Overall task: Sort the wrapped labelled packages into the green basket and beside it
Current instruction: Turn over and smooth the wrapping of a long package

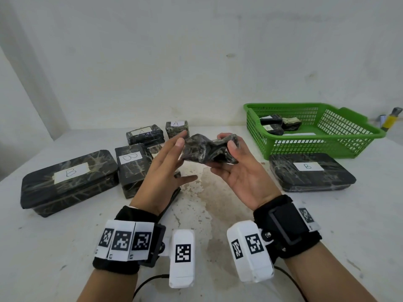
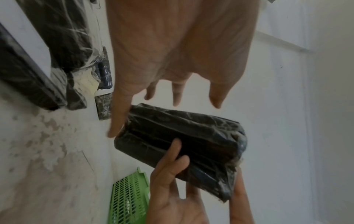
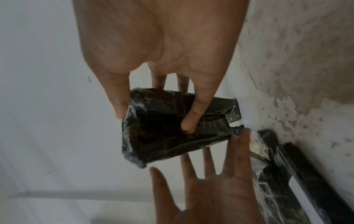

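Note:
In mid-air above the table, my right hand (image 1: 237, 171) grips a crumpled dark wrapped package (image 1: 209, 149); its label does not show. In the right wrist view my thumb and fingers (image 3: 193, 115) pinch the package (image 3: 168, 136). My left hand (image 1: 168, 162) is spread with straight fingers, and its fingertip touches the package's left end (image 2: 172, 136). The green basket (image 1: 316, 147) stands at the back right with three small packages (image 1: 277, 125) inside. A flat package marked B (image 1: 309, 171) lies in front of the basket.
On the left lie a large B package (image 1: 67, 182) and a taller B package (image 1: 133, 166), with two A packages (image 1: 145, 134) (image 1: 176, 128) behind them. A yellow-handled tool (image 1: 390, 119) sits at the far right. The wall is close behind.

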